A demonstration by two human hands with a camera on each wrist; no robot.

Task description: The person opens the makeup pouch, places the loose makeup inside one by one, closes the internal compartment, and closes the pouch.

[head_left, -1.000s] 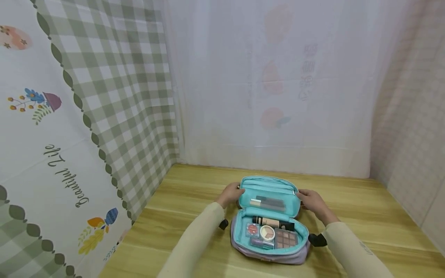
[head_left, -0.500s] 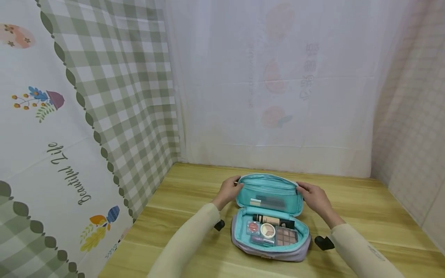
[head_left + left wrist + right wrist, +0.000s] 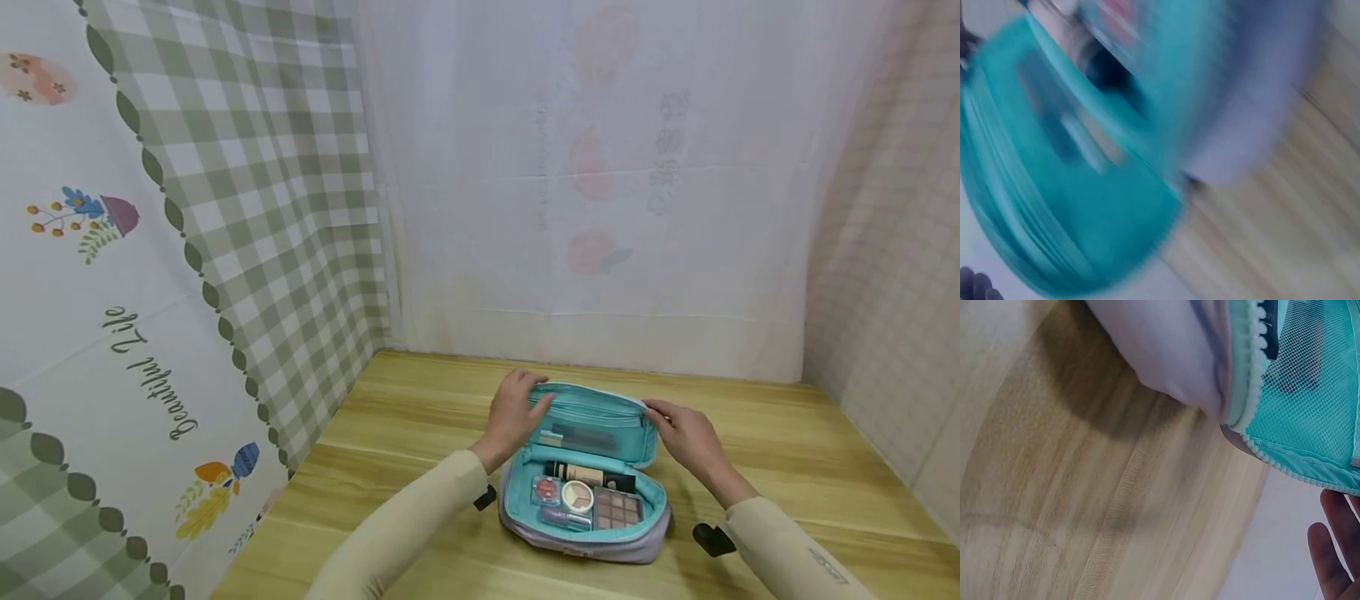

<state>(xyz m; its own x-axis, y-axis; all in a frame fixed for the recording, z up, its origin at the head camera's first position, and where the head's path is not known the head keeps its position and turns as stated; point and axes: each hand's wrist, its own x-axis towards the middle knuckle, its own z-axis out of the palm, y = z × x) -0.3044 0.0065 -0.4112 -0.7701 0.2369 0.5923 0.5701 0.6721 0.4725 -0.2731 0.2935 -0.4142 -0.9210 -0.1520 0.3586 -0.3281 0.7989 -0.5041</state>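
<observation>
A lilac makeup bag with turquoise lining lies unzipped on the table, its lid tilted up at the back. Slim dark items show through the lid's mesh pocket. Inside the bag are a black-capped beige tube, a round tricolour compact, a red blush case, a purple tube and an eyeshadow palette. My left hand is at the lid's left corner, thumb spread from the fingers; its fingertips appear apart from the lid. My right hand pinches the lid's right corner.
The wood-grain table extends on all sides of the bag. A white curtain hangs behind it, and a green checked cloth hangs along the left. Black wrist-camera mounts stick out from the sleeves.
My left hand has let go of the lid's left edge and moved inward and up. The lid has tilted more upright, with my right hand still at its right corner.
</observation>
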